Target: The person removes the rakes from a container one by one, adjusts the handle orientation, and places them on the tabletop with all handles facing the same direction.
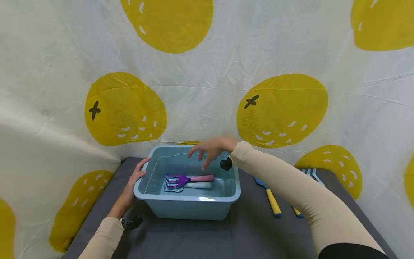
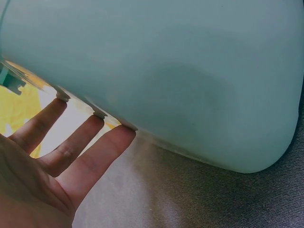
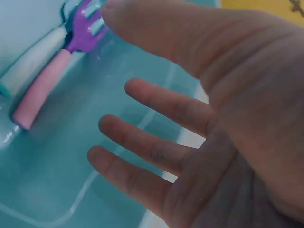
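Note:
A light blue plastic basin (image 1: 187,197) stands on the grey cloth. Inside, a toy-like fork with purple tines and a pink handle (image 1: 202,178) lies over a pale blue utensil with a whitish handle (image 1: 200,185). My left hand (image 1: 130,185) touches the basin's left rim; in the left wrist view its fingertips (image 2: 124,135) meet the basin wall with the fingers fairly straight. Over the basin's back right part, my right hand (image 1: 210,148) hovers with fingers spread and nothing held. The right wrist view shows the purple fork (image 3: 42,90) beyond the thumb.
Right of the basin lies a blue-headed utensil with a yellow handle (image 1: 274,203). Pale blue tines (image 1: 313,175) show beyond the right sleeve, and a yellow handle end (image 1: 297,213) peeks out below it. A fruit-print curtain (image 1: 203,108) hangs close behind.

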Available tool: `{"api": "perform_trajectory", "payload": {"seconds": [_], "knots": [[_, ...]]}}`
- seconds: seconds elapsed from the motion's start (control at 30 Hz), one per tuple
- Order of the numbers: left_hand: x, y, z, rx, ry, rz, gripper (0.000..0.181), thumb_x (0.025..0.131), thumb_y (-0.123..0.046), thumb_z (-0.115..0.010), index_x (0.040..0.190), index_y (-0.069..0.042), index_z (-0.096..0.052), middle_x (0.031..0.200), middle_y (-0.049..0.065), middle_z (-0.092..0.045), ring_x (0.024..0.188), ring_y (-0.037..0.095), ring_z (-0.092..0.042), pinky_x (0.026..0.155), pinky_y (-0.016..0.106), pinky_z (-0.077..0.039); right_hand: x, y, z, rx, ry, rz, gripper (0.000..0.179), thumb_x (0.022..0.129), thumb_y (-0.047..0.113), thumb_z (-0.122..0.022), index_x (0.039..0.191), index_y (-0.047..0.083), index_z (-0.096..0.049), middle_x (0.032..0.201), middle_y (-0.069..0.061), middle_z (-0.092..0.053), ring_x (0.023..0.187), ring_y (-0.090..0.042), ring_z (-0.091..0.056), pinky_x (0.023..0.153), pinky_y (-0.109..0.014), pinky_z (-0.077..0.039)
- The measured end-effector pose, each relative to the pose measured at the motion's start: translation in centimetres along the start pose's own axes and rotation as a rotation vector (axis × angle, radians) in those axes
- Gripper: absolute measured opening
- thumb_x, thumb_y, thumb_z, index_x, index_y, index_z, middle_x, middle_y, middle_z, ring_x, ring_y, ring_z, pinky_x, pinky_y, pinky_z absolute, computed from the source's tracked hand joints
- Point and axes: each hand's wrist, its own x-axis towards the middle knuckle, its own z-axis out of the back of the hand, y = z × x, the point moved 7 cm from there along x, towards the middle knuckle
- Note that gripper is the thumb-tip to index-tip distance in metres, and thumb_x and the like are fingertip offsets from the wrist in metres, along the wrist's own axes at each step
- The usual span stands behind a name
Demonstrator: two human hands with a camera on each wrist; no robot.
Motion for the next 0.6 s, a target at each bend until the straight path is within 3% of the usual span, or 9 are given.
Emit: {"api": "perform_trajectory", "payload": {"seconds": [0.13,0.3,0.37,0.6], "knots": [[0.1,0.0,-0.1,0.004,-0.005,0.009,0.056,0.109,-0.038,-0.033,0.163,-0.027,-0.022,0.167,0.009,-0.01,0.142,0.039,-0.023,0.114,0.062,-0.022,2.3,-0.3,-1.7,-0.008,0.056,-0.035,0.065,0.092,0.026,-0.079,0.149,0.033,-0.048,0.138,-0.001,-0.059,0.121,-0.016,-0.058,0.096,-0.038,-0.052],[0.1,-0.3,-0.3,-0.007,-0.011,0.005,0.056,0.108,-0.036,-0.034,0.162,-0.025,-0.023,0.167,0.01,-0.01,0.142,0.039,-0.022,0.115,0.064,-0.019,4.2,-1.2,-4.0,-0.032,0.078,-0.139,0.068,0.089,0.024,-0.081,0.149,0.035,-0.049,0.12,0.002,-0.064,0.106,-0.014,-0.06,0.088,-0.037,-0.053],[0.0,-0.2,-0.5,-0.009,-0.011,0.008,0.056,0.108,-0.035,-0.034,0.162,-0.025,-0.023,0.167,0.009,-0.01,0.143,0.04,-0.022,0.116,0.065,-0.018,4.5,-1.4,-4.8,-0.095,0.065,-0.184,0.072,0.087,0.023,-0.082,0.149,0.038,-0.05,0.115,0.006,-0.064,0.103,-0.014,-0.06,0.086,-0.037,-0.052],[-0.1,0.0,-0.7,0.007,-0.017,0.027,0.056,0.108,-0.038,-0.034,0.162,-0.028,-0.023,0.168,0.007,-0.009,0.144,0.04,-0.021,0.116,0.068,-0.018,5.9,-1.8,-6.9,-0.232,0.027,-0.224,0.066,0.086,0.013,-0.079,0.14,0.042,-0.056,0.129,0.008,-0.06,0.106,-0.018,-0.054,0.072,-0.034,-0.051]]}}
